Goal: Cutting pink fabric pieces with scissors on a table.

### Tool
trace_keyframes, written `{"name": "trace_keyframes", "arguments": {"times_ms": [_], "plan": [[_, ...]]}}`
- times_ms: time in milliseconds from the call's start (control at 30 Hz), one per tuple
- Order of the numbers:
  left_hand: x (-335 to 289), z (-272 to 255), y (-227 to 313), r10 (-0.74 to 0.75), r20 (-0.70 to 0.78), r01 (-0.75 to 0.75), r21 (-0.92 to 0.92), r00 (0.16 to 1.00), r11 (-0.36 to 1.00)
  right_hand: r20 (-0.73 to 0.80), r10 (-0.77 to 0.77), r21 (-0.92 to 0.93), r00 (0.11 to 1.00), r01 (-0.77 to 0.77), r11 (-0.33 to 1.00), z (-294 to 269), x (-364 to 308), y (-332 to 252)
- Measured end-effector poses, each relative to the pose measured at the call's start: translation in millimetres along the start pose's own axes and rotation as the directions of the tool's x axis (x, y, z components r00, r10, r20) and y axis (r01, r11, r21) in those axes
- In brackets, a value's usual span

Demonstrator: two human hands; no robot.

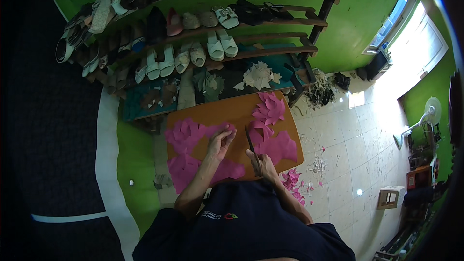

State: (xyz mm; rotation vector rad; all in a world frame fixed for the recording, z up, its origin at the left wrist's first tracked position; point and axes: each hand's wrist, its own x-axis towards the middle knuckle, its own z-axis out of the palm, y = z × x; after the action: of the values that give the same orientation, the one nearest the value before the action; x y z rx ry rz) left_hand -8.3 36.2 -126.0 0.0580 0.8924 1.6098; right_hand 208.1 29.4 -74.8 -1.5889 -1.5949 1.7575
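Note:
My left hand (221, 144) is over the middle of the orange-brown table (220, 111), its fingers pinched on a small pink piece (232, 128) that shows at the fingertips. To its right, my right hand (261, 164) grips a pair of dark scissors (249, 138), whose blades point away from me. A pile of petal-shaped pink cutouts (186, 135) lies at the left, with pink sheet material (230, 169) along the near edge. At the right are a stack of pink cutouts (269, 108), a curved pink offcut (261, 132) and a larger pink sheet (281, 148).
Beyond the table stands a wooden rack (290, 50) with several rows of sandals and shoes (222, 45). Pale cutouts (259, 75) lie on its low shelf. Pink scraps (292, 180) litter the tiled floor at right. A white fan (430, 111) stands farther right.

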Motion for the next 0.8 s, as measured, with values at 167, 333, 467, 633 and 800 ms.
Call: {"name": "trace_keyframes", "arguments": {"times_ms": [167, 333, 467, 633, 800], "plan": [[-3, 35, -3, 0.072, 0.014, -0.072, 0.017, 0.997, 0.997, -0.060, -0.174, -0.037, 0.983, 0.172, 0.984, 8, 7, -2], [-6, 56, -6, 0.225, -0.001, -0.225, 0.034, 0.974, 0.974, -0.088, -0.234, -0.070, 0.968, 0.229, 0.971, 10, 5, -21], [-6, 58, -10, 0.293, 0.032, -0.295, 0.070, 0.956, 0.953, -0.072, -0.183, -0.072, 0.980, 0.178, 0.981, 15, 6, -26], [-4, 54, -19, 0.323, 0.015, -0.321, 0.151, 0.946, 0.935, -0.070, -0.205, -0.090, 0.976, 0.199, 0.976, 19, 16, -19], [-9, 51, -22, 0.327, 0.048, -0.331, 0.117, 0.944, 0.936, -0.117, -0.184, -0.158, 0.976, 0.165, 0.974, 19, 20, -20]]}}
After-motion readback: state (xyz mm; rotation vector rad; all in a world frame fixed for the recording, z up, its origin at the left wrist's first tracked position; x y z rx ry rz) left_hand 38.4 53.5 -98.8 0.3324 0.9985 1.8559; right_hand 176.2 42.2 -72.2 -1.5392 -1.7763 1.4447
